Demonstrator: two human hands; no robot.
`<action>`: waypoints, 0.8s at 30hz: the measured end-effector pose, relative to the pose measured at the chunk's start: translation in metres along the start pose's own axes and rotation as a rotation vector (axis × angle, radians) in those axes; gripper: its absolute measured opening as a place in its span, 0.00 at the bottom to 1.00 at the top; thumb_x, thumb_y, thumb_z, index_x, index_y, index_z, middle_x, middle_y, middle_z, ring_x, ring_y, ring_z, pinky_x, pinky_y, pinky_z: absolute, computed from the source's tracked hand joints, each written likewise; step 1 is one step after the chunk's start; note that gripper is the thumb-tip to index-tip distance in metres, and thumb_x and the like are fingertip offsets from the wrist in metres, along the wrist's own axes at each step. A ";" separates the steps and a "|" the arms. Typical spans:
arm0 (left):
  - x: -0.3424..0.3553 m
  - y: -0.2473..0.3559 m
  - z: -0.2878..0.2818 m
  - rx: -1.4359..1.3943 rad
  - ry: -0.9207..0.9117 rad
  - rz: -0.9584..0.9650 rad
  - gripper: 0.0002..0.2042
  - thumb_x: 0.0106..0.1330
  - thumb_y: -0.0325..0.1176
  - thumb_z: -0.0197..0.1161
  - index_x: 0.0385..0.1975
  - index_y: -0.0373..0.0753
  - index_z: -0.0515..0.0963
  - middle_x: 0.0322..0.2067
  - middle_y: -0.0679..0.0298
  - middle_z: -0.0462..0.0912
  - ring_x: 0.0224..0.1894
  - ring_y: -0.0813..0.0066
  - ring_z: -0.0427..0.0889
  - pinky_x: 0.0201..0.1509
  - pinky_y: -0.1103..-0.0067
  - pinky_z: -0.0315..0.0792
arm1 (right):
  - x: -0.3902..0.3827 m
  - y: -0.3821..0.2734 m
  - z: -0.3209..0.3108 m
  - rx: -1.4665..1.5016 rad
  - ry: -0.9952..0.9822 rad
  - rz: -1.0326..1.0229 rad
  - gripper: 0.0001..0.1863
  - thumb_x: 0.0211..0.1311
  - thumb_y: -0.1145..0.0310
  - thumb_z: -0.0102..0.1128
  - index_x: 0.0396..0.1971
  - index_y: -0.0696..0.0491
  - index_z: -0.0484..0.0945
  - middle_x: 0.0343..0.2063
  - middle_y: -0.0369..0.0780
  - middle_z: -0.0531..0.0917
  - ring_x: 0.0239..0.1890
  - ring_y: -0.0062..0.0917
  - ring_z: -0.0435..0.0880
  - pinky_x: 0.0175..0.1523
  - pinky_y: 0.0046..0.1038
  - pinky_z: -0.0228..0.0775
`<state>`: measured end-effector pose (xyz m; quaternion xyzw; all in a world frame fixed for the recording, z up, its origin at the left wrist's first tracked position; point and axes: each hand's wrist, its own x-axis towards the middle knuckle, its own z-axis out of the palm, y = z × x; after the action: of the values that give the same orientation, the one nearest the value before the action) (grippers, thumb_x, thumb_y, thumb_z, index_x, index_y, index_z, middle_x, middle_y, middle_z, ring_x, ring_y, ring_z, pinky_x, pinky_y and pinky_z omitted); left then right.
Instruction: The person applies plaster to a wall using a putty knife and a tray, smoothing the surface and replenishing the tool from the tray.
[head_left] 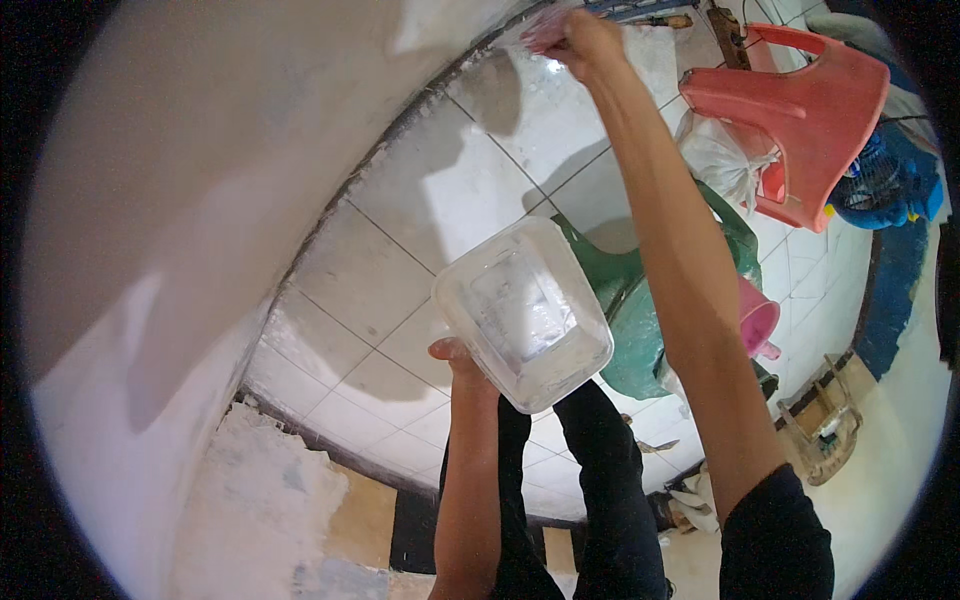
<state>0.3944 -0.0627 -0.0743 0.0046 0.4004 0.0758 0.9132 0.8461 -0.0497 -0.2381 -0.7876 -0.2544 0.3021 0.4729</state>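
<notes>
A clear, whitish plastic tub [522, 315] with a rounded rectangular rim is held tilted in front of my legs. My left hand [460, 357] grips it from below and its left side; most of the fingers are hidden behind it. What looks like a little residue clings to the inside. My right arm stretches far forward, and my right hand [592, 48] is closed around a blurred reddish-pink thing [545, 32] close to the foot of the wall. Its exact kind cannot be made out.
A plastered wall [200, 180] curves along the left above white floor tiles [370, 270]. Right of the tub stand a green plastic stool or chair [630, 345] and a pink dipper [758, 318]. Farther right are a red plastic chair [790, 110], a white bag [722, 158] and a blue fan [885, 185].
</notes>
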 end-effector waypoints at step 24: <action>-0.036 0.073 -0.031 0.119 0.260 0.290 0.66 0.29 0.76 0.68 0.68 0.36 0.54 0.64 0.53 0.63 0.63 0.53 0.66 0.61 0.57 0.72 | -0.094 -0.171 0.102 0.936 0.286 0.335 0.08 0.56 0.78 0.47 0.28 0.62 0.76 0.24 0.46 0.80 0.26 0.33 0.81 0.31 0.33 0.77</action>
<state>0.3376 0.0032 -0.0644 0.1064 0.5140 0.1826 0.8314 0.6885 0.0183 -0.1005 -0.5550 0.1048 0.3445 0.7499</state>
